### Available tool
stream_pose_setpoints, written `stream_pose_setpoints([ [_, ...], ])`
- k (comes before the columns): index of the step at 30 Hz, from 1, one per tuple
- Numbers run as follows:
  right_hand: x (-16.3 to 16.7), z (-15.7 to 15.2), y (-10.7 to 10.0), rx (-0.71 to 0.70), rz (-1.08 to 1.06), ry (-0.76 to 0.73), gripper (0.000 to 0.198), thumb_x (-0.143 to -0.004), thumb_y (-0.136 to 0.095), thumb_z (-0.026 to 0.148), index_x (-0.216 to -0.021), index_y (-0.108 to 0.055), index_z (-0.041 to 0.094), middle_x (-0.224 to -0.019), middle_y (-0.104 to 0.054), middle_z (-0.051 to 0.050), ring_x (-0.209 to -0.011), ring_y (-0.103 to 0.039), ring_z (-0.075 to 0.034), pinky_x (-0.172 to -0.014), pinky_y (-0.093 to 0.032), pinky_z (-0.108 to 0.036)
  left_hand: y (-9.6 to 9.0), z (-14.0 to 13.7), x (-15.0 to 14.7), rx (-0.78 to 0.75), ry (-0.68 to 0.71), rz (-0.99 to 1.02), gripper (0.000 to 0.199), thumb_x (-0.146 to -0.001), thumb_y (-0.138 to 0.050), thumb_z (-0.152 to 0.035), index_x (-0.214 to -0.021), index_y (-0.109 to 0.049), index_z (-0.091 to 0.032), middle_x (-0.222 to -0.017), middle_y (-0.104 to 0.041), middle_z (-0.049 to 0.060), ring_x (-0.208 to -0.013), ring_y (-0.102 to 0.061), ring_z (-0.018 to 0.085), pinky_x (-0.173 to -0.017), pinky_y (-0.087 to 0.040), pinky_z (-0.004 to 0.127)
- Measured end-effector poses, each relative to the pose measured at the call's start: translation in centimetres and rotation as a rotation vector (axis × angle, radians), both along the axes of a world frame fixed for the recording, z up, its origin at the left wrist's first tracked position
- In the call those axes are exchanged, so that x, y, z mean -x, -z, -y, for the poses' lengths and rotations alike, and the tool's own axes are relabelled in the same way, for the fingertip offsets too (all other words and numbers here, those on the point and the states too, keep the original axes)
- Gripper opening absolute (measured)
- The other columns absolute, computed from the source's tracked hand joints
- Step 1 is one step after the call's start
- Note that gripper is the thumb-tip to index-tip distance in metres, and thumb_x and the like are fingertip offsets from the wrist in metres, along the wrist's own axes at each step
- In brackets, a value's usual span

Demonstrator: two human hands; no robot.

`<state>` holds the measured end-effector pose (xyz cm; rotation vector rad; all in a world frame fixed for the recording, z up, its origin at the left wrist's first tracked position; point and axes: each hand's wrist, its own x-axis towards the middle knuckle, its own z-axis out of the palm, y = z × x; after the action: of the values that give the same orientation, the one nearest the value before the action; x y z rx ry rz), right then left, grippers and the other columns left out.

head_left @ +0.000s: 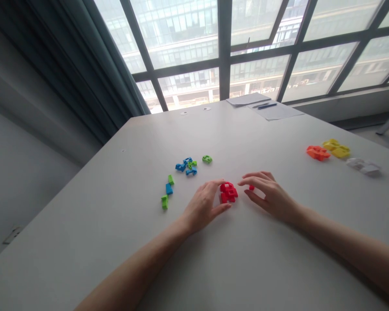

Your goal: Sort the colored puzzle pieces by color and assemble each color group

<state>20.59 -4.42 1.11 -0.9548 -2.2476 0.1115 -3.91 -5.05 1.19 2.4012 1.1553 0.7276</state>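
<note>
A cluster of red plastic pieces (228,192) lies on the white table in front of me. My left hand (205,201) curves around the cluster's left side, thumb and fingers spread apart, with fingertips close to or touching its far edge. To the right, my right hand (267,193) hovers low over the table with its fingers apart. A small red piece (251,187) shows between the right thumb and fingers; it seems to rest on the table, not in a grip.
Blue pieces (180,167) and a green piece (207,159) lie beyond my left hand, with a short row including a blue block (169,188) nearer. At right are orange (317,153), yellow (336,148) and white pieces (363,166). Papers (278,112) and pens lie by the window.
</note>
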Motion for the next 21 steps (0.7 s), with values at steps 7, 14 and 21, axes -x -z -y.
stream_pose_setpoints([
  [7,0.2,0.3,-0.3,-0.013,0.087,-0.079,0.023,-0.092,-0.05,0.019,-0.111,-0.062,0.026,-0.109,-0.071,-0.007,-0.113,-0.061,-0.021,-0.098,-0.039,-0.043,-0.1,0.0,-0.1,-0.023,-0.008,-0.01,0.052,-0.085,-0.067,-0.038,-0.129,-0.046,-0.021,-0.124,-0.061,0.012,-0.118,-0.055,0.028,-0.1,-0.044,0.045],
  [14,0.1,0.3,-0.3,-0.014,0.079,-0.074,0.023,-0.092,-0.05,0.019,-0.112,-0.06,0.025,-0.109,-0.07,-0.007,-0.111,-0.061,-0.021,-0.097,-0.038,-0.042,-0.3,0.1,-0.2,-0.013,-0.006,-0.017,0.052,-0.084,-0.068,-0.036,-0.128,-0.046,-0.02,-0.123,-0.061,0.012,-0.117,-0.055,0.027,-0.1,-0.044,0.043],
  [21,-0.8,-0.7,0.7,0.003,0.078,0.249,0.02,-0.091,-0.052,0.026,-0.11,-0.057,0.022,-0.106,-0.067,-0.009,-0.105,-0.059,-0.026,-0.089,-0.041,-0.044,-0.1,0.0,0.0,-0.021,-0.015,-0.026,0.058,-0.083,-0.069,-0.039,-0.131,-0.044,-0.02,-0.126,-0.059,0.013,-0.12,-0.054,0.029,-0.102,-0.043,0.046],
])
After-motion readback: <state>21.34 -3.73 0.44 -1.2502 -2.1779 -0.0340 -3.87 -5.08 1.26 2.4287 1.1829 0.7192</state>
